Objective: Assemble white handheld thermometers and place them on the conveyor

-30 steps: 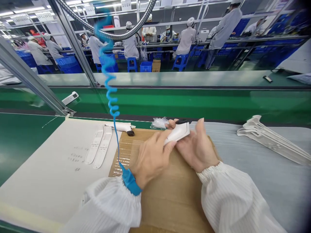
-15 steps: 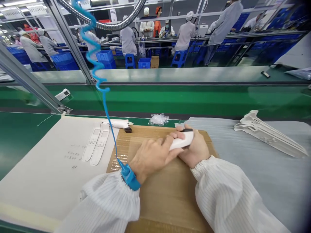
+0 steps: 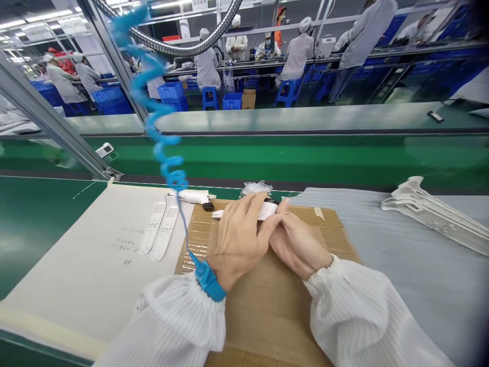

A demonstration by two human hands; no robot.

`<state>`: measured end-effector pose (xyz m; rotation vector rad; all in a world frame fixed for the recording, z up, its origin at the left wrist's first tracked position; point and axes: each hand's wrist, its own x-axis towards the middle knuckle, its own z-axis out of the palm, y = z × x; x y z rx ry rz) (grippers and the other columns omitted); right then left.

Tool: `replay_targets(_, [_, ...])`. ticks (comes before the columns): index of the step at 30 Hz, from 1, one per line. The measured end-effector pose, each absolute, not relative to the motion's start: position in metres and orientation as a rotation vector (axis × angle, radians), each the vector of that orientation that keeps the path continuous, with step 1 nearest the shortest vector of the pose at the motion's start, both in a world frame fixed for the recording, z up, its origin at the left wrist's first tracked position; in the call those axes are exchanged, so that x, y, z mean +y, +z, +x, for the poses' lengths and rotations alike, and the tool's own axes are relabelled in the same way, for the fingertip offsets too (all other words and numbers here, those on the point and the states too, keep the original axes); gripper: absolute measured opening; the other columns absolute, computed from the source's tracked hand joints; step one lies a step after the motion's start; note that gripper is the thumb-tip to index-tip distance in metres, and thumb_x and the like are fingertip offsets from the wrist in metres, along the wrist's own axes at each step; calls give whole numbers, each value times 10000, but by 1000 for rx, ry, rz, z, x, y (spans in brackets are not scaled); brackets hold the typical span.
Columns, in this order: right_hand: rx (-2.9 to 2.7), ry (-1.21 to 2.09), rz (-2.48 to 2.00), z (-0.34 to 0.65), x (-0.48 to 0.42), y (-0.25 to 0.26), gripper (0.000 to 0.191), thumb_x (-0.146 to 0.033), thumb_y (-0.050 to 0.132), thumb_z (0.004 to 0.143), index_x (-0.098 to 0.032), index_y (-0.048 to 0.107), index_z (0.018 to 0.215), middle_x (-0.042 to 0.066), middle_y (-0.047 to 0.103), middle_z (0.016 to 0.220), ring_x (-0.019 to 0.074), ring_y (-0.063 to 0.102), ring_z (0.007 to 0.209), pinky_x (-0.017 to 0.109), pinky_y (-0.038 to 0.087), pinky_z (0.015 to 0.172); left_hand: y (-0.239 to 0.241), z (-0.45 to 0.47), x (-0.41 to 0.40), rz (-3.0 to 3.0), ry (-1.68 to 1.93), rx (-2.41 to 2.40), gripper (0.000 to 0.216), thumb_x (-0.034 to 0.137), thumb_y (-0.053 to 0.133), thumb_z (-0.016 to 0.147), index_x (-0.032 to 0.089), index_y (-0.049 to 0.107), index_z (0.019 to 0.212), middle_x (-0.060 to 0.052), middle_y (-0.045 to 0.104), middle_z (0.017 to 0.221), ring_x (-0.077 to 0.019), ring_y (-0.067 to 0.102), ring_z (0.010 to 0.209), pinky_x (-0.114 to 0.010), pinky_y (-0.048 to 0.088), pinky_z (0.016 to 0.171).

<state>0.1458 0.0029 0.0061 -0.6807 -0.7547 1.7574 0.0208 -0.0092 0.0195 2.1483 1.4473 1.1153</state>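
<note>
Over the brown cardboard point(image 3: 267, 316), my left hand point(image 3: 239, 237) lies across a slim white handheld device with a black end point(image 3: 267, 210), fingers curled over its body. From the right, my right hand point(image 3: 296, 242) grips the device near the black end, its fingers close to my left thumb. The narrow tip of the device sticks out left of my left hand, and its middle is hidden under the palm. A blue wrist strap point(image 3: 210, 283) with a coiled cord point(image 3: 170, 153) circles my left wrist.
Left of the cardboard are two flat white panels point(image 3: 164, 234) and a similar white piece with a black end point(image 3: 193, 197). Crumpled clear plastic point(image 3: 256, 188) lies behind my hands. Long white plastic parts point(image 3: 431, 214) rest on grey foam sheet point(image 3: 389, 285). Several people work beyond the green belt point(image 3: 290, 155).
The device has turned to lie nearly level, its narrow tip now pointing left. My left hand has slid over its body, and both hands have shifted slightly left. The view has shifted slightly.
</note>
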Motion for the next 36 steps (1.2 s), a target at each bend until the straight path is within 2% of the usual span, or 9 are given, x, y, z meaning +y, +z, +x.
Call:
replay_targets(5, [-739, 1705, -670, 144, 1, 1, 187, -436, 725, 839, -255, 681, 820, 44, 742, 1053, 262, 615, 1215, 444, 500, 1074, 26, 27, -13, 2235, 1098, 1425, 344, 367, 431, 1028, 199, 613, 1266, -110, 677, 1246, -277, 620, 1141, -408, 451, 999])
replay_targets(13, [-728, 1740, -702, 150, 3, 8, 261, -457, 706, 867, -233, 718, 1000, 55, 732, 1075, 262, 638, 1156, 438, 506, 1065, 17, 16, -5, 2236, 1164, 1235, 384, 410, 595, 966, 244, 580, 1312, -71, 640, 1347, -252, 575, 1244, -395, 393, 1094])
replay_targets(17, [-683, 1693, -732, 158, 8, 10, 307, -535, 632, 908, -242, 712, 954, 37, 719, 1044, 241, 634, 1151, 404, 524, 1044, 16, 4, 3, 2185, 1042, 1313, 469, 427, 648, 931, 262, 532, 1354, -63, 653, 1330, -272, 598, 1215, -393, 433, 1028])
replay_targets(18, [-670, 1665, -735, 160, 10, 10, 318, -546, 618, 914, -244, 713, 943, 34, 719, 1050, 237, 631, 1157, 399, 521, 1048, 16, 2, 5, 2095, 1002, 1363, 461, 442, 638, 934, 264, 534, 1346, -64, 695, 1246, -274, 632, 1152, -384, 463, 967])
replay_targets(20, [-694, 1616, -751, 161, 12, 8, 342, -559, 597, 924, -241, 718, 961, 44, 722, 1099, 242, 628, 1165, 411, 517, 1046, 19, 0, 7, 1825, 928, 1380, 391, 507, 538, 971, 248, 570, 1263, -49, 747, 954, -235, 695, 873, -328, 506, 763])
replay_targets(22, [-776, 1601, -773, 161, 13, 4, 369, -565, 587, 931, -233, 723, 1018, 68, 719, 1161, 258, 630, 1157, 433, 522, 1020, 21, 0, 9, 1530, 852, 1295, 435, 583, 400, 997, 205, 604, 1064, -14, 668, 678, -155, 594, 533, -259, 440, 543])
replay_targets(25, [-876, 1602, -810, 160, 12, -1, 392, -570, 607, 919, -225, 722, 1065, 87, 720, 1166, 255, 644, 1101, 415, 533, 954, 24, 3, 10, 1182, 769, 1232, 479, 587, 344, 1005, 181, 536, 839, 18, 553, 544, -79, 390, 348, -214, 291, 394])
replay_targets(31, [-888, 1587, -863, 161, 13, -2, 415, -595, 701, 839, -222, 731, 1016, 51, 727, 966, 164, 638, 883, 262, 512, 720, 37, 0, 7, 995, 776, 1094, 375, 524, 510, 969, 162, 540, 875, 20, 532, 579, -51, 386, 385, -181, 245, 385])
replay_targets(36, [-810, 1535, -950, 161, 13, 0, 405, -513, 746, 837, -257, 693, 1146, 60, 710, 1215, 126, 602, 793, 262, 524, 686, 54, -27, 44, 1182, 942, 1377, 207, 371, 506, 988, 165, 530, 983, -44, 648, 774, -68, 457, 469, -206, 296, 432])
